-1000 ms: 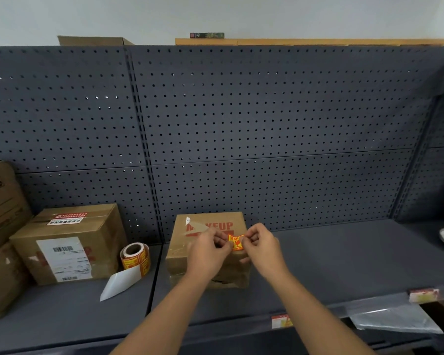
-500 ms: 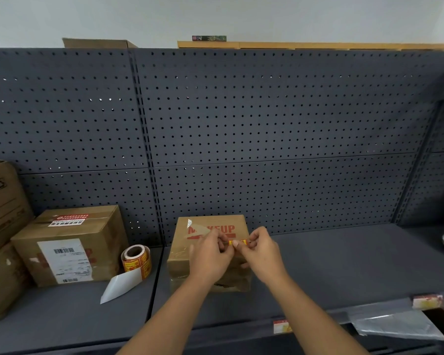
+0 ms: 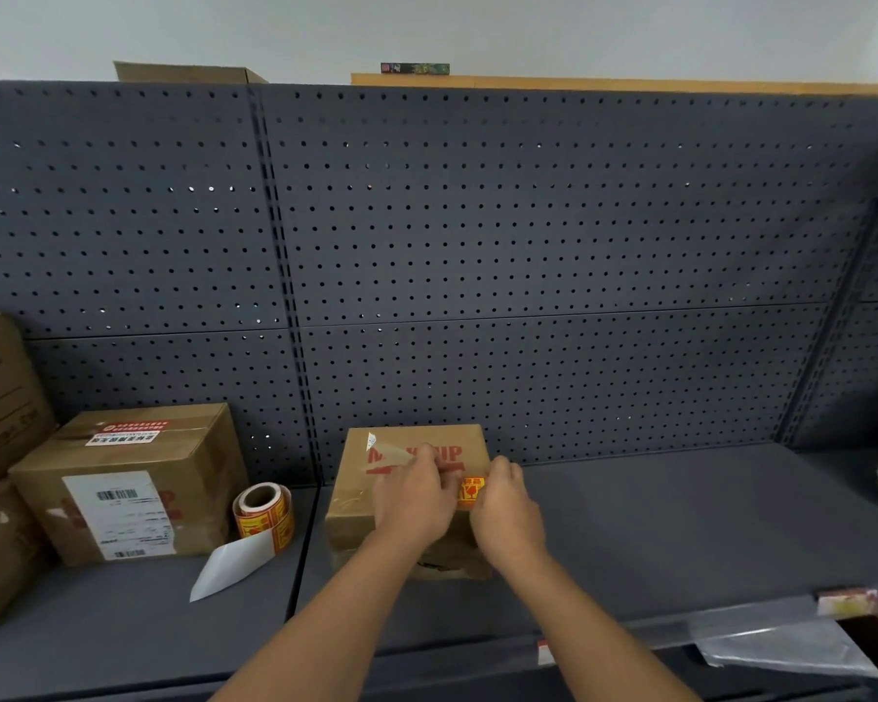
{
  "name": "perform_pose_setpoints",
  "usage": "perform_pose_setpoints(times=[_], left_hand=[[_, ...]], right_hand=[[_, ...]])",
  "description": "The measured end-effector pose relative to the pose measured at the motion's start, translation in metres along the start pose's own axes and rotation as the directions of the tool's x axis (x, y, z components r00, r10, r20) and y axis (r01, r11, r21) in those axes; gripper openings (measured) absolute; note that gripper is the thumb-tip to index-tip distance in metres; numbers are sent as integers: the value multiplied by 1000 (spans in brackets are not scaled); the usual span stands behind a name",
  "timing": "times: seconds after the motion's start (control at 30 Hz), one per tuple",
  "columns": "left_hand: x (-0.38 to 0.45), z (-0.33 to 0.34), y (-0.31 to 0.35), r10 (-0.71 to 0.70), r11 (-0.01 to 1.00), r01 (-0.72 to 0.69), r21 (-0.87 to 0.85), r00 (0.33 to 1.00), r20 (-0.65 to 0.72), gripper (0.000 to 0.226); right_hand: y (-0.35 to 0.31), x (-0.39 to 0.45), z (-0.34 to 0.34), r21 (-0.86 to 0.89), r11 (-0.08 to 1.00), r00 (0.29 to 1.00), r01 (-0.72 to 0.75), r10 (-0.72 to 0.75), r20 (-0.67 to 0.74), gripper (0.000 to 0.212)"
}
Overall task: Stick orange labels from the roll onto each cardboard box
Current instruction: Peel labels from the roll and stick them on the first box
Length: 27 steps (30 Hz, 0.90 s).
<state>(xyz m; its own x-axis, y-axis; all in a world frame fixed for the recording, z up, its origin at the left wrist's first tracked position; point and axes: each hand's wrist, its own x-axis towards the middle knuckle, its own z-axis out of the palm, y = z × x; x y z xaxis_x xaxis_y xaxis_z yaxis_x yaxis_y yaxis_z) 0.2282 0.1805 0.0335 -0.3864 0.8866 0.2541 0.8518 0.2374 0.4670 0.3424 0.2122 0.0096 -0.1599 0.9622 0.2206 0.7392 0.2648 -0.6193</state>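
We're right over the small cardboard box [image 3: 409, 499] in the middle of the shelf [image 3: 680, 524], and the orange label [image 3: 471, 489] sits between our two hands, low on the right part of the box's top face, just under the red lettering. Our left hand [image 3: 414, 494] comes at it from the left, fingers curled, the tips at the label's left edge. Our right hand [image 3: 505, 504] comes from the right, fingers bent, the tips on the label's right edge. Both look like pinches on the label, though the fingertips themselves are partly hidden behind the knuckles. Whether the sticky side already touches the cardboard, we cannot tell.

Here's what counts for the next move: the label lies directly between the fingertips, about equally near to both hands, with the box face right behind it. So, as we judge it, the move is a short press away from us and down onto the cardboard, then a smoothing stroke outward, left hand to the left, right hand to the right.

The label's printed side faces up toward us, with its top toward the back of the shelf. It looks close to square, perhaps a little taller than wide, so its longer side would run front to back on the box; too much of it is covered to be sure.

Off to the left the roll of labels [image 3: 264, 516] rests on the shelf, well apart from our hands, with a white strip of backing paper [image 3: 234, 570] trailing forward. Beyond it waits the bigger box [image 3: 128, 478].
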Motion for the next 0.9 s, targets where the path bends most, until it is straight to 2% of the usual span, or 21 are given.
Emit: perform_pose_setpoints(times=[0.07, 0.17, 0.27, 0.4, 0.47, 0.6, 0.9], left_hand=[[-1, 1, 0, -2, 1000, 2, 22, 1000, -25, 25], [-3, 3, 1, 18, 998, -13, 66, 997, -74, 27], [-4, 2, 1, 38, 995, -32, 90, 997, -66, 23], [-4, 2, 0, 43, 996, -37, 83, 996, -82, 19], [-4, 3, 0, 34, 997, -30, 72, 998, -62, 15], [0, 0, 1, 0, 998, 0, 70, 1000, -4, 10], [2, 0, 1, -24, 997, 22, 71, 1000, 16, 10]], right_hand=[[-1, -4, 3, -45, 999, 1000, -1, 0, -20, 14], [3, 0, 1, 11, 1000, 1000, -5, 6, -14, 24], [10, 12, -4, 43, 998, 998, -41, 40, 40, 41], [16, 24, 7, 114, 984, 986, -136, 124, 110, 46], [18, 26, 11, 132, 979, 981, -155, 137, 140, 47], [14, 26, 10, 40, 993, 986, -107, 101, 129, 46], [12, 27, 12, -2, 992, 985, -127, 126, 118, 45]])
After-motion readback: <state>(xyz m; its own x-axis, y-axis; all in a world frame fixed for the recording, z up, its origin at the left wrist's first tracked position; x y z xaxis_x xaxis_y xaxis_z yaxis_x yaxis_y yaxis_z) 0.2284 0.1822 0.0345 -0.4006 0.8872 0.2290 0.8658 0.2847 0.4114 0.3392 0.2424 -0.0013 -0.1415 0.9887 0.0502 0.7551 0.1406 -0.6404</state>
